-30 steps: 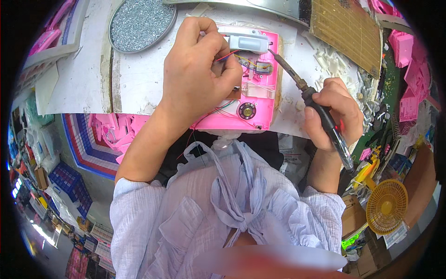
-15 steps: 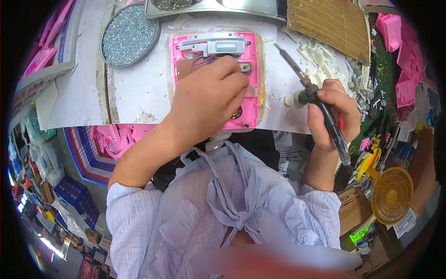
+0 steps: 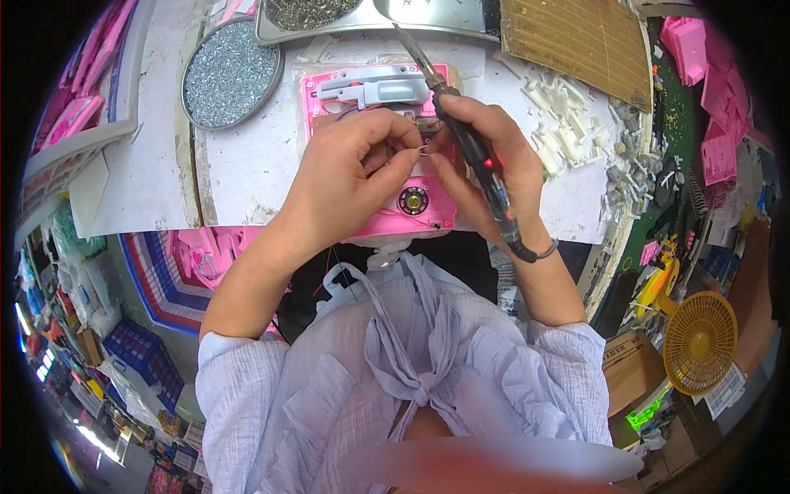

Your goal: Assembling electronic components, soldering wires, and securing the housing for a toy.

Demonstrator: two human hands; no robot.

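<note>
Head view: L hand is over the shallow pink plastic housing, grip pinched on a thin pale wire btwn thumb & forefinger. R hand has its grip closed round a black-handled soldering iron, slim metal tip angled up-left, away from the wire; R fingertips are right by the wire end, can't tell if touching. Housing lies flat on the white-topped counter, w/ a long pale-grey plastic part along its far edge & a round black speaker w/ gold centre nr the close edge. Loose white plastic pcs lie to the R.
</note>
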